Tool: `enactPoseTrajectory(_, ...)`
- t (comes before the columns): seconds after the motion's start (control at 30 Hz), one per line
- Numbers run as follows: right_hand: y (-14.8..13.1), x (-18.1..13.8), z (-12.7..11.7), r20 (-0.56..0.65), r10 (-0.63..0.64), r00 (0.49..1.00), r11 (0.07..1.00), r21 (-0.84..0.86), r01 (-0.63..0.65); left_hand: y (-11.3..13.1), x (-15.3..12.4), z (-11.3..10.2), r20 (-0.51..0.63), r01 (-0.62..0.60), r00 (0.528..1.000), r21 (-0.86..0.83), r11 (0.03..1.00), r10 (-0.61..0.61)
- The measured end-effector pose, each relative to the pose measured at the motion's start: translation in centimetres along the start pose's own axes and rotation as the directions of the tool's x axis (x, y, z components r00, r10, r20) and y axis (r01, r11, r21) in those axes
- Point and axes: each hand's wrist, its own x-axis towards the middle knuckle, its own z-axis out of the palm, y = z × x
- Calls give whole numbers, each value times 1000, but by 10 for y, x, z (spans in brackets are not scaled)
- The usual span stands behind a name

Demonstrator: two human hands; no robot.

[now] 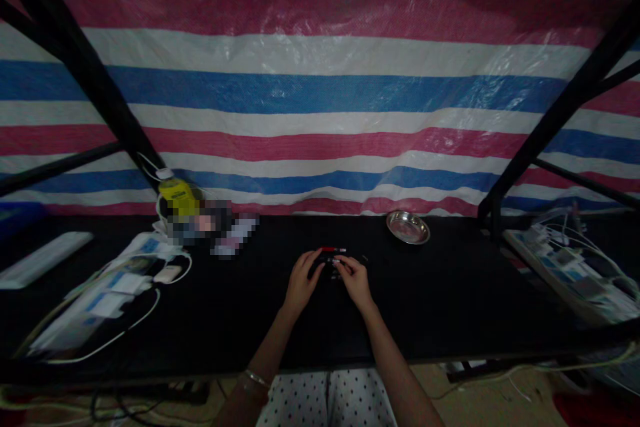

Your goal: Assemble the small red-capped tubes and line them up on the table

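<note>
Both my hands meet at the middle of a black table. My left hand curls its fingers round a small dark object that I cannot make out. My right hand pinches at the same object from the right, fingers closed on it. Just behind the hands lies a thin red and white pen-like tool on the table. Both forearms reach up from the lower edge, with a bracelet on the left wrist.
A small metal dish sits to the back right. Power strips with white cables lie at left, more of them at right. A yellow bottle stands at back left. Black frame bars slant up both sides before a striped tarpaulin.
</note>
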Motion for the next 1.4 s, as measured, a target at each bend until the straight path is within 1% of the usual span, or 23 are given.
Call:
enactPoseTrajectory(0.07, 0, 1, -2, -19, -40, 999, 992, -118, 38, -5, 1, 3, -17, 10, 1000, -39, 999, -11)
enactPoseTrajectory(0.13, -1, 3, -4, -36, -80, 996, 960, -273, 67, -9, 2, 5, -18, 8, 1000, -52, 999, -9)
enactPoseTrajectory(0.23, -2, 5, -8, -56, -92, 994, 895, -442, 58, -11, 3, 7, 51, -4, 999, -7, 1000, 5)
enactPoseTrajectory(0.33, 0, 6, -9, -39, -80, 996, 856, -515, 49, -11, 3, 7, 135, 5, 991, 93, 996, -17)
enactPoseTrajectory(0.43, 5, 7, -9, -30, -66, 997, 829, -557, 38, -9, 2, 5, 176, 2, 984, 179, 984, -34)
enactPoseTrajectory(0.6, 8, 7, -7, -45, -41, 998, 812, -583, 7, -5, 1, 3, 208, -26, 978, 250, 968, -27)
enactPoseTrajectory(0.73, 3, 4, -8, -82, -34, 996, 799, -601, -22, -2, 1, 3, 214, -38, 977, 272, 962, -22)
enactPoseTrajectory(0.9, -2, -1, -11, -144, 10, 990, 724, -682, -106, 1, 0, 2, 209, -45, 978, 282, 958, -15)
enactPoseTrajectory(1.03, -5, -5, -12, -143, 34, 989, 675, -727, -129, 2, 0, 2, 221, -36, 975, 301, 953, -33)
enactPoseTrajectory(1.17, -8, -10, -13, -152, 35, 988, 659, -739, -137, 2, 0, 1, 227, -32, 973, 301, 953, -39)
enactPoseTrajectory(1.23, -11, -15, -15, -152, 12, 988, 663, -739, -121, 4, 0, 0, 225, -29, 974, 306, 952, -42)
enactPoseTrajectory(1.3, -15, -23, -16, -117, -34, 993, 665, -744, -65, 6, 0, -1, 226, -32, 973, 315, 948, -42)
enactPoseTrajectory(1.4, -20, -41, -17, 32, -104, 994, 632, -769, 90, 8, 0, -2, 255, -59, 966, 333, 941, -30)
